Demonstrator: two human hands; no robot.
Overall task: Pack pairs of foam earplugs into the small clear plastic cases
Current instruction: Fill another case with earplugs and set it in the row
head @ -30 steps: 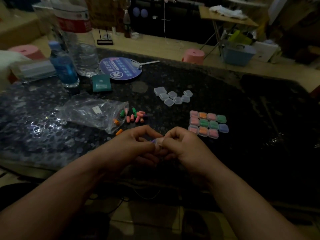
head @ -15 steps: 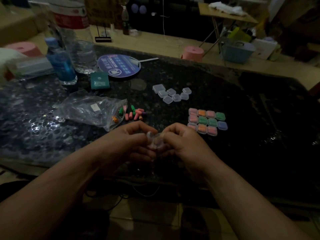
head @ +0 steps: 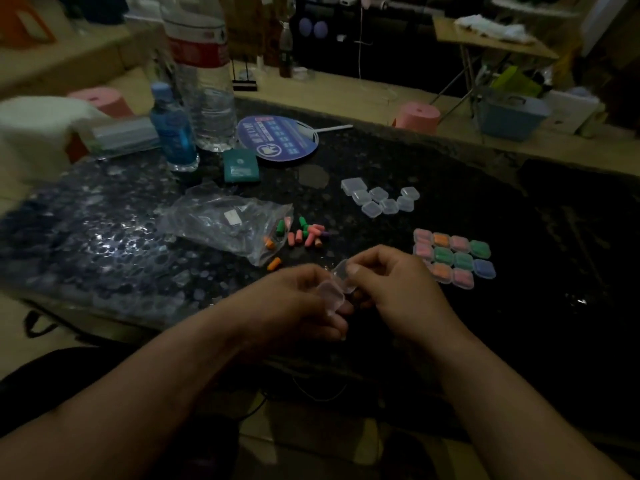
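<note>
Both grips meet at a small clear case point(head: 331, 293). The left grip point(head: 291, 301) sits just left of the case, palm turned inward, with its fingers point(head: 329, 323) curled beneath the case and cradling it from below. The right grip point(head: 398, 292) sits just right of the case, knuckles up. Its thumb point(head: 350, 283) presses on the case's raised far half, and its forefinger arches over the top. The two bare forearms come in from below the case, left point(head: 145, 386) and right point(head: 485, 393), and draw together towards it, wrists nearly straight.
</note>
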